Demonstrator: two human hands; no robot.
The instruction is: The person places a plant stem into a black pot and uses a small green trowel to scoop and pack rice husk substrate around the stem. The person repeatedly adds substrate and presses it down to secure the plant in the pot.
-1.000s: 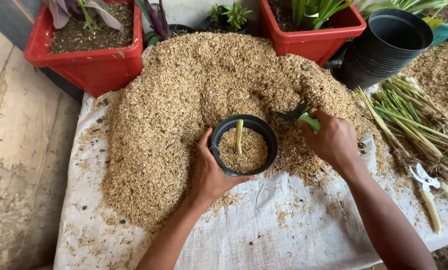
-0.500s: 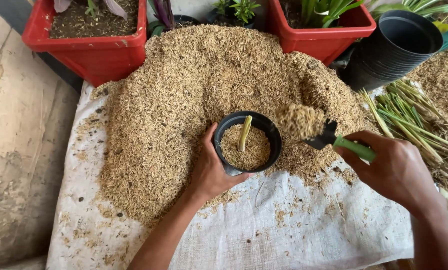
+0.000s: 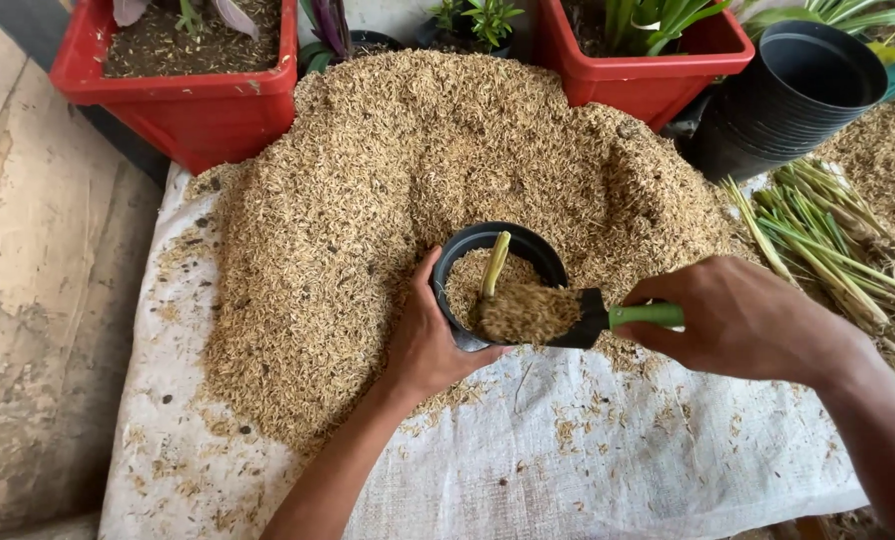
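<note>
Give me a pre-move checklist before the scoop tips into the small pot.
1. Left hand steadies the small black pot: ok, fingers wrapped round its left side.
2. Right hand grips the scoop's green handle: ok.
3. Black scoop loaded with husk: ok, heaped.
4. Scoop over the pot opening: ok, its blade overlaps the near rim.
5. Cutting upright in the pot: ok, leaning slightly, close to the scoop.
6. Room left in the pot: cannot tell, the scoop hides part of the fill.
</note>
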